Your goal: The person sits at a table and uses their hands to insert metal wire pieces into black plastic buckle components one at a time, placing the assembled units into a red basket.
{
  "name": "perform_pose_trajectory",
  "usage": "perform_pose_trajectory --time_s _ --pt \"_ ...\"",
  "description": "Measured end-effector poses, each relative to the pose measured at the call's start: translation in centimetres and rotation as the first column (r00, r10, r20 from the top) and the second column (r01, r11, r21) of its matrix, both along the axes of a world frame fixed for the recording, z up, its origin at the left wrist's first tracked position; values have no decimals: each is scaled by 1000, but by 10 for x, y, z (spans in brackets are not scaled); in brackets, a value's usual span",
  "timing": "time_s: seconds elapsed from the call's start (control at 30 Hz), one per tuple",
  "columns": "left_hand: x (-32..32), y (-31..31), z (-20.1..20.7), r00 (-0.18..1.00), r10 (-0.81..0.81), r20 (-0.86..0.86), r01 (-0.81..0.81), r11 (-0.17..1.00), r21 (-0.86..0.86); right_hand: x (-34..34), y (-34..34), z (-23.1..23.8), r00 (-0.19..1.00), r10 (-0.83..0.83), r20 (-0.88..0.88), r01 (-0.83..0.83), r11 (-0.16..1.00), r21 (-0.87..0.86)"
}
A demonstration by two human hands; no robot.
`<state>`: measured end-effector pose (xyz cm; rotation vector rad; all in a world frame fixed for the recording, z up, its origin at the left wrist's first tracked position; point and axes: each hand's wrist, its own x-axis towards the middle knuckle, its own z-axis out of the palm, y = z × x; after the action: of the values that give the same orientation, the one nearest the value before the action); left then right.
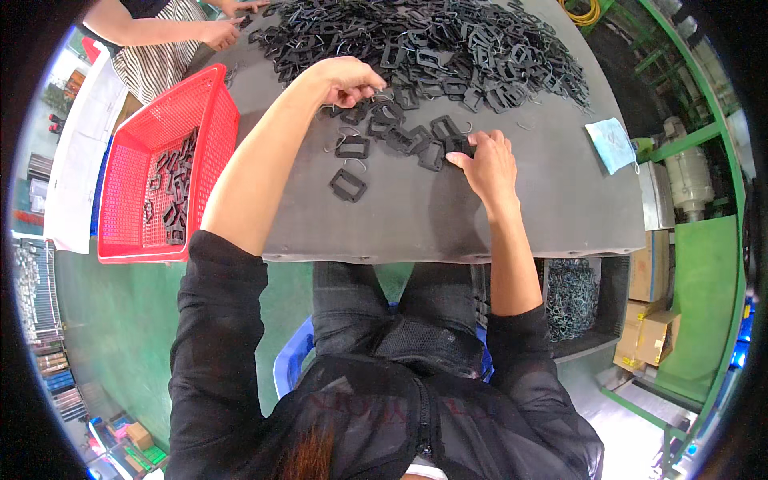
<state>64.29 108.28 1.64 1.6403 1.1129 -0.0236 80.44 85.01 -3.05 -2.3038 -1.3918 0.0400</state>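
My left hand [346,82] is closed at the near edge of a large pile of black frame-shaped buckles [424,48], many with bent wire hooks. Its fingertips press together beside a wire hook, and what they pinch is too small to make out. My right hand [490,166] has its thumb and fingers around the edge of a black buckle [456,145], which they partly cover. Between my hands lies a loose cluster of buckles [400,138]. Nearer to me, a single buckle [348,185] lies flat on the grey table [360,228], with a wire hook above it.
A red plastic basket [220,120] holding several black pieces stands at the left. Across the table at the far left are another person's hands [220,34]. A blue face mask [612,146] lies at the right edge. Below right, a dark crate [596,340] holds metal pieces.
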Motion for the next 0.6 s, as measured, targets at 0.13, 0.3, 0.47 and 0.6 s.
perform_pose_trajectory --time_s 0.13,0.3,0.47,0.6 --pt "-6 -37 -10 918 154 -366 256 476 842 4 -2 -3 977 -17 -214 6 999 -52" --pt "-14 -95 -28 874 -441 -205 387 378 841 19 17 9 854 126 -505 -99 992 81" --pt "-24 -121 -57 919 -394 32 141 402 905 6 46 11 988 20 -153 -43 988 -146" --pt "-35 -123 -54 904 145 401 -320 854 411 -3 58 18 992 39 -122 -71 959 -275"
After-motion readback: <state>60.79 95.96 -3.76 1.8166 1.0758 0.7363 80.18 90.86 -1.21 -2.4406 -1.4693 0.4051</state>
